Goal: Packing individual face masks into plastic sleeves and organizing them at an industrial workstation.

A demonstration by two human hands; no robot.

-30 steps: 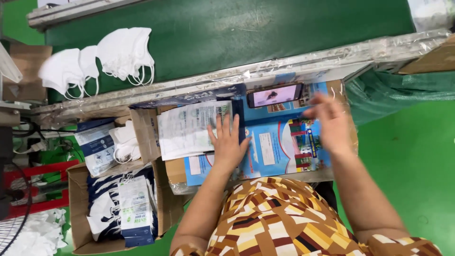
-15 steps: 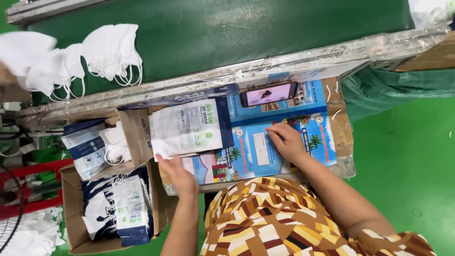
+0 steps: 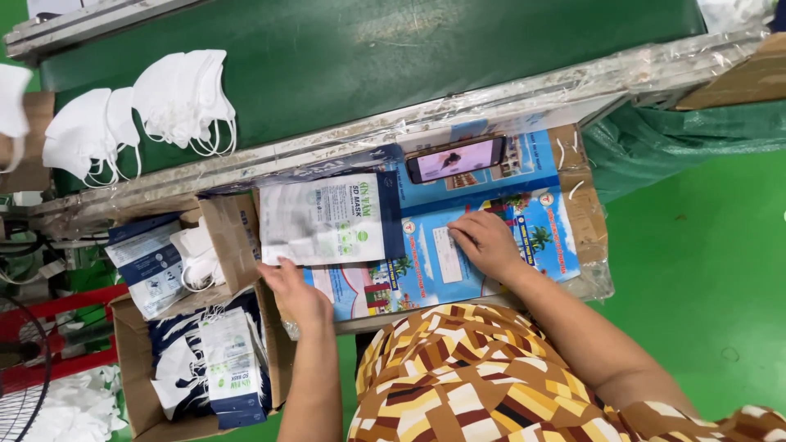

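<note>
My left hand (image 3: 296,289) reaches down to the left edge of a small work surface, its fingers touching the lower edge of a white and blue mask pouch (image 3: 326,219) that lies flat there. My right hand (image 3: 485,241) rests palm down on a colourful printed sheet (image 3: 540,237) that covers the surface, holding nothing. A phone (image 3: 455,159) with a lit screen lies just above that hand. White face masks (image 3: 182,98) lie in piles on the green conveyor belt (image 3: 393,57) beyond the surface.
Left of the surface, an open cardboard box (image 3: 131,385) holds filled mask pouches (image 3: 231,368), and a smaller box (image 3: 229,237) above it holds loose masks and blue pouches. A plastic-wrapped metal rail (image 3: 491,98) edges the belt. Green floor lies to the right.
My left hand has moved off the printed sheet down to the left, under the pouch. My right hand has dropped from near the phone onto the middle of the sheet.
</note>
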